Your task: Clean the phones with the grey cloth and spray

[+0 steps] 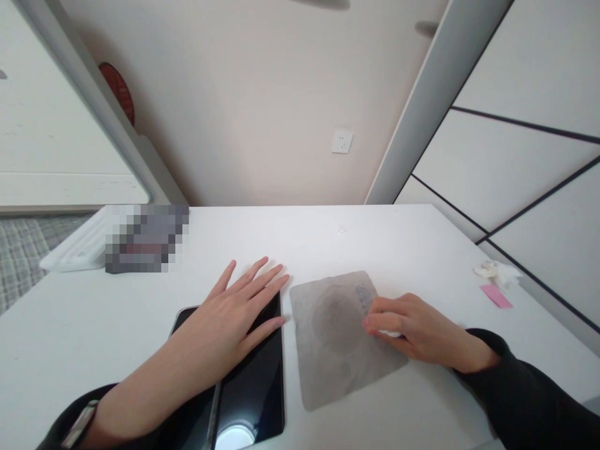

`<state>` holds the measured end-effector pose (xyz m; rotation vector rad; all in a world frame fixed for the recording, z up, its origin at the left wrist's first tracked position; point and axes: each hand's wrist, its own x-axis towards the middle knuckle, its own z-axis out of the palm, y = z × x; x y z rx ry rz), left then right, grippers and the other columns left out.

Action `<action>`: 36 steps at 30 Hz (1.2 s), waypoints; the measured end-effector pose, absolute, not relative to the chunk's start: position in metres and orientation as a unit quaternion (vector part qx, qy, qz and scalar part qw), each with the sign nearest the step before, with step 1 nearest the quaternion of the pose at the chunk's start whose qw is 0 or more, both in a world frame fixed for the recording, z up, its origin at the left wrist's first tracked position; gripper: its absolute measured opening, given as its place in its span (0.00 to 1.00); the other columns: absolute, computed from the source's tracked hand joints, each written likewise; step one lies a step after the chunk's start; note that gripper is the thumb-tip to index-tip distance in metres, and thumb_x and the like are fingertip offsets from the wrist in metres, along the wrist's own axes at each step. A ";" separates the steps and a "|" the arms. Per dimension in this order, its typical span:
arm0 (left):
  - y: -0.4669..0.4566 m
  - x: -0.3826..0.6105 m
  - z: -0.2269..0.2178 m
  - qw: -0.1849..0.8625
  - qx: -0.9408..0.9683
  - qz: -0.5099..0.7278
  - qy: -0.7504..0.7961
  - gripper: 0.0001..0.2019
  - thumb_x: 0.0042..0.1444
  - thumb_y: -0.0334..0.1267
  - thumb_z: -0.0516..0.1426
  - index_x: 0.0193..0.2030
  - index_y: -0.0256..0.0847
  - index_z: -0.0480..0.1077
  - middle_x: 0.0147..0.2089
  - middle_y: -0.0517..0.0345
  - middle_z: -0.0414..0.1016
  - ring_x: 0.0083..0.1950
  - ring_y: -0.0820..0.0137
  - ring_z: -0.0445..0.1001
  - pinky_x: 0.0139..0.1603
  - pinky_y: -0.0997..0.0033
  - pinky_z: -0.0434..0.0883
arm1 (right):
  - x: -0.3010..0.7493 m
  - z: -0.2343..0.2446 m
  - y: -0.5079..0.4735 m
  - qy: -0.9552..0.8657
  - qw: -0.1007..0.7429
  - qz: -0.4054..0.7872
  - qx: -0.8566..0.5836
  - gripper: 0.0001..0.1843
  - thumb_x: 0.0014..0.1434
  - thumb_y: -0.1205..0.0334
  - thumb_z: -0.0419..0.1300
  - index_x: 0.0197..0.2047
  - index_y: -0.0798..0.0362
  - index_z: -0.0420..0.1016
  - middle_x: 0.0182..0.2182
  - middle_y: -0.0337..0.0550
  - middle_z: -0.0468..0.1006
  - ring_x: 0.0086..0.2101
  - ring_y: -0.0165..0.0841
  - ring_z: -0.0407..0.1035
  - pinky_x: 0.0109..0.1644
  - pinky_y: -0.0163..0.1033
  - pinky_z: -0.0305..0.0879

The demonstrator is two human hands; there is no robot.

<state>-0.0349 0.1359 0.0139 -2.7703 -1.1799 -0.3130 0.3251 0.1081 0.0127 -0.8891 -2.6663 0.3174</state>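
Observation:
My left hand (239, 306) lies flat with fingers spread on a black tablet (253, 387) that rests on the white table (328, 244). A thin pen lies along the tablet under my forearm. To the right of the tablet sits a grey square cloth or pad (335, 344) with a round mark in its middle. My right hand (412, 328) rests on the cloth's right edge, fingers curled together over a small white thing that I cannot make out.
A white tray (77, 250) and a blurred-out object (143, 245) sit at the table's far left. A pink slip (495, 296) and a crumpled white tissue (497, 272) lie near the right edge. A wall with a socket (342, 141) stands behind the table.

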 end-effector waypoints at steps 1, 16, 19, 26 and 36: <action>0.136 -0.035 0.015 0.054 -0.914 -0.106 -0.387 0.30 0.74 0.59 0.48 0.75 0.48 0.59 0.77 0.56 0.63 0.78 0.51 0.60 0.76 0.31 0.58 | 0.326 0.013 0.107 -0.931 0.155 0.113 -0.311 0.08 0.77 0.63 0.52 0.53 0.46 0.71 0.39 0.40 0.80 0.32 0.33 0.74 0.32 0.37 0.58; 0.136 -0.033 0.015 0.028 -0.914 -0.108 -0.391 0.32 0.73 0.61 0.47 0.76 0.47 0.58 0.77 0.54 0.62 0.79 0.51 0.58 0.78 0.33 0.53 | 0.327 0.017 0.089 -0.861 0.329 0.203 -0.330 0.05 0.75 0.57 0.59 0.52 0.41 0.71 0.32 0.37 0.77 0.28 0.33 0.70 0.30 0.38 0.63; 0.136 -0.033 0.014 0.023 -0.912 -0.105 -0.395 0.33 0.73 0.61 0.47 0.77 0.48 0.56 0.78 0.54 0.61 0.79 0.52 0.57 0.79 0.35 0.51 | 0.323 0.031 0.082 -0.742 0.489 0.292 -0.354 0.17 0.71 0.40 0.59 0.56 0.39 0.66 0.27 0.34 0.69 0.24 0.35 0.63 0.30 0.41 0.63; 0.135 -0.034 0.016 0.032 -0.912 -0.098 -0.397 0.32 0.74 0.61 0.45 0.77 0.46 0.57 0.78 0.56 0.61 0.79 0.52 0.57 0.77 0.33 0.54 | 0.302 0.031 0.079 -0.618 0.446 0.563 -0.320 0.36 0.56 0.20 0.60 0.31 0.48 0.71 0.26 0.38 0.69 0.26 0.33 0.59 0.31 0.40 0.56; 0.136 -0.032 0.017 0.057 -0.910 -0.144 -0.384 0.32 0.73 0.63 0.43 0.74 0.46 0.62 0.76 0.57 0.64 0.77 0.48 0.62 0.73 0.28 0.61 | 0.297 0.038 0.097 -0.600 0.358 0.632 -0.336 0.43 0.68 0.23 0.29 0.20 0.47 0.57 0.14 0.34 0.56 0.16 0.28 0.48 0.22 0.38 0.49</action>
